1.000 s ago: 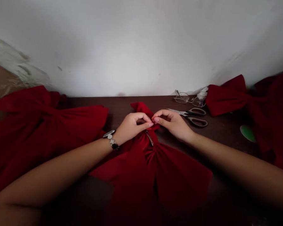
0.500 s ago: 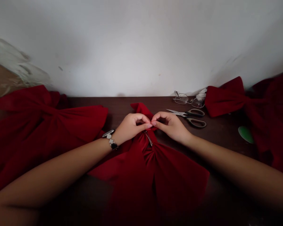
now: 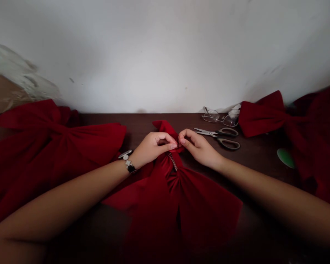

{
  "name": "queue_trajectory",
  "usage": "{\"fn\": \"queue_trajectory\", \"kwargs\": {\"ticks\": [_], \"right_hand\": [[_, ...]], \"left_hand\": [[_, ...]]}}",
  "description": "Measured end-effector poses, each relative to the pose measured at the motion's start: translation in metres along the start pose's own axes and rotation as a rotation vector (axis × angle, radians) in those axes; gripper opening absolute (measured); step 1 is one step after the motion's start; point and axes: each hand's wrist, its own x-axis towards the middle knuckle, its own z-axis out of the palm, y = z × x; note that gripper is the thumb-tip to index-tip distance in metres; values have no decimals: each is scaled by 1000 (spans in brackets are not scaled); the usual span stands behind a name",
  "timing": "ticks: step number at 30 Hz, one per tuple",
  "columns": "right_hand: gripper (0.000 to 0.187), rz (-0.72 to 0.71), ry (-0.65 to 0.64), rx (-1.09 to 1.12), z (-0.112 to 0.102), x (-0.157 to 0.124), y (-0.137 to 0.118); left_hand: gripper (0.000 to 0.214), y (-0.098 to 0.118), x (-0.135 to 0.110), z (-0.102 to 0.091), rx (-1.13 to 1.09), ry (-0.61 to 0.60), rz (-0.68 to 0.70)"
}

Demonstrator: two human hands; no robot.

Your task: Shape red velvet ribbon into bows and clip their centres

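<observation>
A large red fabric bow [image 3: 206, 200] lies in front of me, with a slim metal hair clip [image 3: 173, 162] at its gathered centre. My left hand [image 3: 154, 147], with a watch on its wrist, pinches the red fabric strip just above the clip. Close beside it, my right hand [image 3: 200, 147] has thumb and forefinger pressed together over the strip. What the right fingertips hold, if anything, is too small to make out. Part of the strip [image 3: 165, 127] pokes up behind the hands.
Scissors [image 3: 220, 136] lie with blades parted to the right of my hands, below eyeglasses [image 3: 211, 116]. More red bows lie at left [image 3: 60, 130] and right [image 3: 264, 115]. A green disc [image 3: 286, 157] sits near the right-hand bow. A pale wall [image 3: 165, 55] rises behind the dark table [image 3: 112, 118].
My right hand has drawn back slightly, right and up, so its fingertips stand a little apart from the left ones. My left hand has hardly moved.
</observation>
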Motion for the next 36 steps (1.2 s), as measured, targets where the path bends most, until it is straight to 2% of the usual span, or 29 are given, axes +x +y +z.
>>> {"fn": "queue_trajectory", "kwargs": {"ticks": [5, 18, 36], "right_hand": [[15, 81, -3, 162, 2, 1, 0], [13, 14, -37, -21, 0, 1, -6], [17, 81, -52, 185, -2, 2, -1]], "left_hand": [[16, 0, -1, 2, 7, 15, -11], [16, 1, 0, 1, 37, -14, 30], [16, 2, 0, -1, -25, -17, 8]]}}
